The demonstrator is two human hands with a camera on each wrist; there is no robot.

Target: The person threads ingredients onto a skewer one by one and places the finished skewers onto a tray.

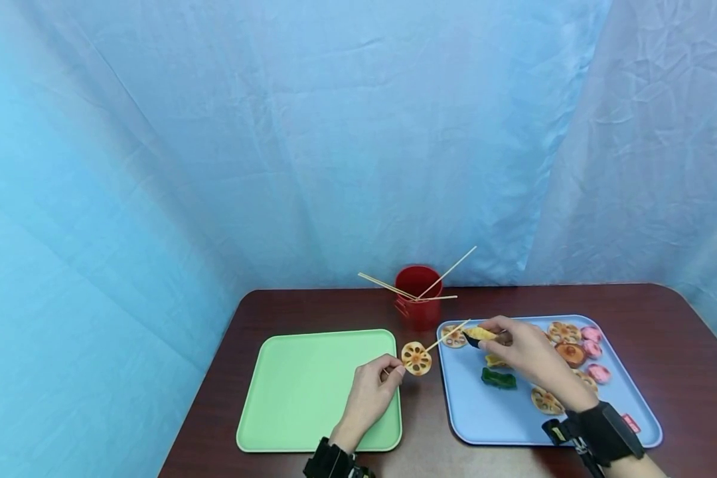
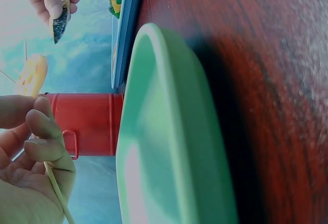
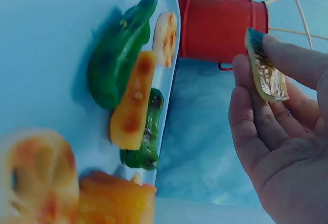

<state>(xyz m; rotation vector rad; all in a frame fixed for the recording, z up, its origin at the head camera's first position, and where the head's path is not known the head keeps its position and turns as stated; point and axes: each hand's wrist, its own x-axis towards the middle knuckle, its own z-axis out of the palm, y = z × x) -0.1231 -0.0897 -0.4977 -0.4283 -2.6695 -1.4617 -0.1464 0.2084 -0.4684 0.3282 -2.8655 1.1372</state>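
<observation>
In the head view my left hand (image 1: 370, 390) pinches a thin wooden skewer (image 1: 448, 336) between the trays. A browned lotus root slice (image 1: 416, 359) is threaded on it, just past the fingertips. The skewer's lower end (image 2: 55, 190) runs down across the palm in the left wrist view. Over the blue tray's far left part, my right hand (image 1: 528, 355) holds a yellow food piece (image 1: 479, 334) with dark, speckled skin between thumb and fingers. In the right wrist view this piece (image 3: 267, 75) shows shiny skin. The skewer's tip is close beside it in the head view.
The blue tray (image 1: 478, 425) bears green peppers (image 1: 498, 379), more lotus slices (image 1: 546, 401), a brown mushroom-like cap (image 1: 570, 354) and several pink pieces (image 1: 599, 373). A green tray (image 1: 311, 392) lies at left. Behind stands a red bucket (image 1: 421, 318) with several skewers (image 1: 451, 271) sticking out.
</observation>
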